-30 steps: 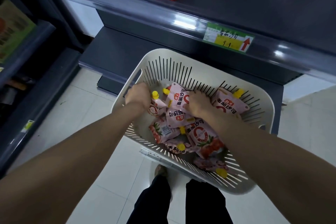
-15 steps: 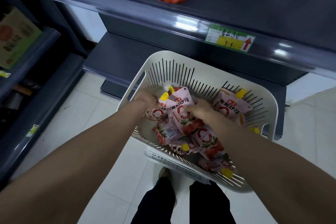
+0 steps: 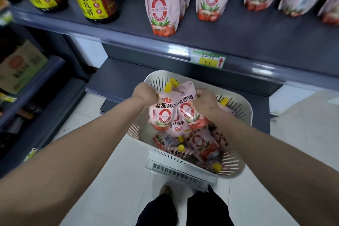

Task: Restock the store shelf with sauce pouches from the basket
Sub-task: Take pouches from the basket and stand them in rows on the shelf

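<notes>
A white slatted basket [image 3: 238, 112] stands on the floor below the shelf, with several pink sauce pouches [image 3: 200, 143] with yellow caps lying in it. My left hand [image 3: 145, 93] grips the top of one pouch [image 3: 162, 115] and holds it upright above the basket. My right hand [image 3: 205, 102] grips a second pouch [image 3: 189, 110] right beside the first. Both pouches hang clear of the pile. On the grey shelf [image 3: 238, 40] above, more of the same pouches [image 3: 161, 3] stand upright in rows.
Dark sauce bottles with yellow labels [image 3: 91, 0] stand on the shelf to the left of the pouches. A green and yellow price tag [image 3: 208, 59] sits on the shelf's front rail. A lower shelf [image 3: 117, 79] juts out behind the basket. My legs [image 3: 183, 209] are on the tiled floor.
Both hands have risen out of the basket, each lifting a pouch from the pile. The view has tilted up, so the stocked shelf and bottles show.
</notes>
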